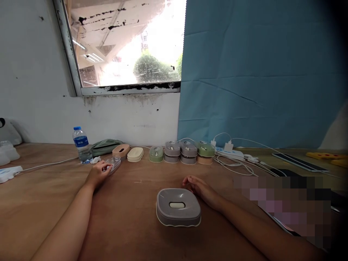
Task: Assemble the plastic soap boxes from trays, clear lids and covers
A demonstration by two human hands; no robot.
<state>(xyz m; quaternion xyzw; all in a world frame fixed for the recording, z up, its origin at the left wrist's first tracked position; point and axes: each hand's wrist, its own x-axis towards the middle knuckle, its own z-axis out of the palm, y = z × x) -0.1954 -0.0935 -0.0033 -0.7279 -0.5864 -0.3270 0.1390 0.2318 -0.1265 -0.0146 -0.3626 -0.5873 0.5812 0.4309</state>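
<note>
My left hand [98,173] is at the row of things by the wall, its fingers closed on the near edge of a clear plastic lid [116,164]. In front of me lies a grey oval box [178,207] with a pale slot in the middle of its top and a wavy pale rim underneath. My right hand [199,187] rests on the table just beyond the box's right side. Its fingers are loosely bent and hold nothing that I can see.
Along the wall stand a water bottle [82,145], a green pouch [106,146], a peach box [121,150], stacked cream pieces [135,154], a small green box [156,154] and several stacked grey and green boxes [188,151]. A power strip [230,154] with cables lies at the right.
</note>
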